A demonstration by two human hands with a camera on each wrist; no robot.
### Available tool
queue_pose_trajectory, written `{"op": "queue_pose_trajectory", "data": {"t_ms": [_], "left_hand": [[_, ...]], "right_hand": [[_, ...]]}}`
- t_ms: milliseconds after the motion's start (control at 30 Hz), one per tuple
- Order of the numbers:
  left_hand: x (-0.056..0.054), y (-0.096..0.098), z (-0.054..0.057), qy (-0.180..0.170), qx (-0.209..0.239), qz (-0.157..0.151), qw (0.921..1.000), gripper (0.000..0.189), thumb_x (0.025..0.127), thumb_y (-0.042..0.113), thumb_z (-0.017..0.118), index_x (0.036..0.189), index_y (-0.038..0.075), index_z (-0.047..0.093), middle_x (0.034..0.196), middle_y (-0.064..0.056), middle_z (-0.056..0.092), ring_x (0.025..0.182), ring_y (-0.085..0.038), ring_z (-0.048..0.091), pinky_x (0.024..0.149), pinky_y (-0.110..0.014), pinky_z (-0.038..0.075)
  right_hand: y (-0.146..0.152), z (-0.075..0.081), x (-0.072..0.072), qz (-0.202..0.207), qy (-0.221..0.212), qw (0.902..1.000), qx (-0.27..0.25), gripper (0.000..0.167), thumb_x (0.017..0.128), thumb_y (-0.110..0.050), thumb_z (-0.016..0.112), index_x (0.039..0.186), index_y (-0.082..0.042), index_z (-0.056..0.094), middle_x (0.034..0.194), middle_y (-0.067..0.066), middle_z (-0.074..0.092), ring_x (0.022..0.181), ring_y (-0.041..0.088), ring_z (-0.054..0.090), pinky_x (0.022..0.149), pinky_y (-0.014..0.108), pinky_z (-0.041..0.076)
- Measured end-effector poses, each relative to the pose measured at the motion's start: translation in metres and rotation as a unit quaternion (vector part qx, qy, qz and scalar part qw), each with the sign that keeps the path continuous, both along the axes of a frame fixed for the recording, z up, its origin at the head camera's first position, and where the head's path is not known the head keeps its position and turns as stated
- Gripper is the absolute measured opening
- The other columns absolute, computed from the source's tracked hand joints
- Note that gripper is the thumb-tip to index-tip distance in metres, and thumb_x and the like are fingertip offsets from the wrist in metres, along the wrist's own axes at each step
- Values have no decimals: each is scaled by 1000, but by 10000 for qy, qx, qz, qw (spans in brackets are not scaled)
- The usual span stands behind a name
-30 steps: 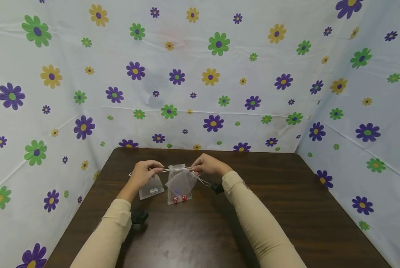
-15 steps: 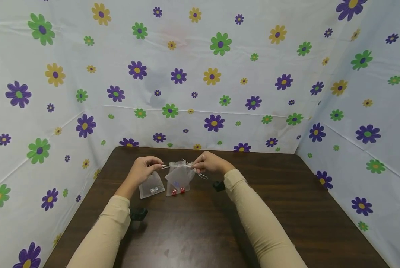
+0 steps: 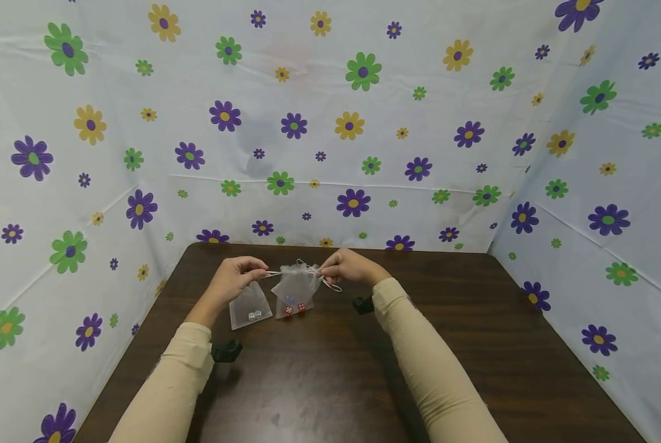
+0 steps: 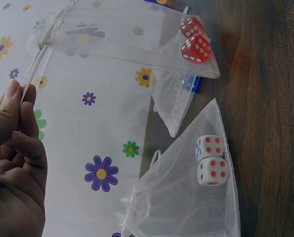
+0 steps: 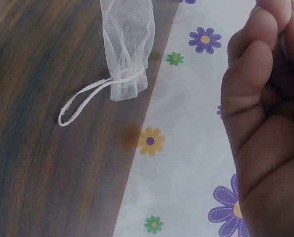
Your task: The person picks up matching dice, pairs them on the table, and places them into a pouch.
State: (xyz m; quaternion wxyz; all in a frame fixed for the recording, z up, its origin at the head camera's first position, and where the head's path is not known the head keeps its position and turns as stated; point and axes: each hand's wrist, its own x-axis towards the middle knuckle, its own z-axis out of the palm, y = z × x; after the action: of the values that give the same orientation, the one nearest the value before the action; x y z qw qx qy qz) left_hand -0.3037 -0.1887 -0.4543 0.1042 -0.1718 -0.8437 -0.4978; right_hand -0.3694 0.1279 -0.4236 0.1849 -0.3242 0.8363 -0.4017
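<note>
My left hand (image 3: 232,280) pinches a white drawstring (image 4: 34,69) between thumb and forefinger. The string runs to the gathered neck of a sheer mesh bag (image 4: 112,47), which hangs with red dice (image 4: 195,48) at its bottom. On the string's other side my right hand (image 3: 352,267) pinches it; in the right wrist view its fingertips are partly cut off. Behind the hanging bag lies a second mesh bag (image 4: 174,98) with something blue inside, its cord loop (image 5: 82,101) loose on the table. Beside them lies a third mesh bag (image 4: 171,197) holding two white dice (image 4: 212,171).
The dark wooden table (image 3: 319,381) reaches forward to a white flowered cloth (image 3: 330,147) hanging behind it. More of this cloth hangs at both sides. A black wrist device (image 3: 227,351) shows under the left forearm, another (image 3: 362,305) by the right.
Both hands have drawn slightly apart, pulling the cord. The bag's mouth, wider a second ago, is gathered, and its bottom with the red dice sits a little farther up in the head view.
</note>
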Motion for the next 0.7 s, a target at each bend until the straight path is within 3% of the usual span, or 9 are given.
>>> {"op": "queue_pose_trajectory", "data": {"t_ms": [200, 400, 600, 700], "left_hand": [[0, -1, 0, -7, 38, -144, 9999, 15, 96, 12, 70, 105, 0, 75, 94, -11, 74, 81, -26, 63, 63, -25, 47], [-3, -1, -1, 74, 12, -179, 9998, 16, 96, 14, 71, 104, 1, 75, 93, -11, 73, 75, -17, 60, 62, -25, 46], [-4, -2, -3, 9, -65, -221, 9997, 18, 97, 15, 70, 106, 0, 75, 96, -11, 73, 75, -15, 56, 62, -26, 45], [-4, -1, -4, -36, -64, -230, 9997, 18, 97, 15, 70, 107, 0, 74, 99, -12, 73, 76, -16, 55, 62, -26, 45]], "right_hand": [[2, 0, 0, -53, -54, 10000, -46, 21, 102, -10, 62, 105, 4, 77, 74, 16, 68, 66, 19, 59, 66, 26, 53], [6, 0, -1, -33, 2, 10000, -32, 19, 102, -10, 62, 99, -1, 78, 69, 4, 66, 71, 32, 60, 66, 27, 53], [10, -3, -4, 93, 161, 9998, 29, 20, 102, -11, 62, 97, 0, 78, 68, 7, 67, 66, 16, 60, 72, 40, 57], [11, -4, -5, 142, 212, 9997, 22, 21, 102, -11, 62, 95, -1, 79, 68, 8, 67, 65, 14, 59, 72, 40, 57]]}}
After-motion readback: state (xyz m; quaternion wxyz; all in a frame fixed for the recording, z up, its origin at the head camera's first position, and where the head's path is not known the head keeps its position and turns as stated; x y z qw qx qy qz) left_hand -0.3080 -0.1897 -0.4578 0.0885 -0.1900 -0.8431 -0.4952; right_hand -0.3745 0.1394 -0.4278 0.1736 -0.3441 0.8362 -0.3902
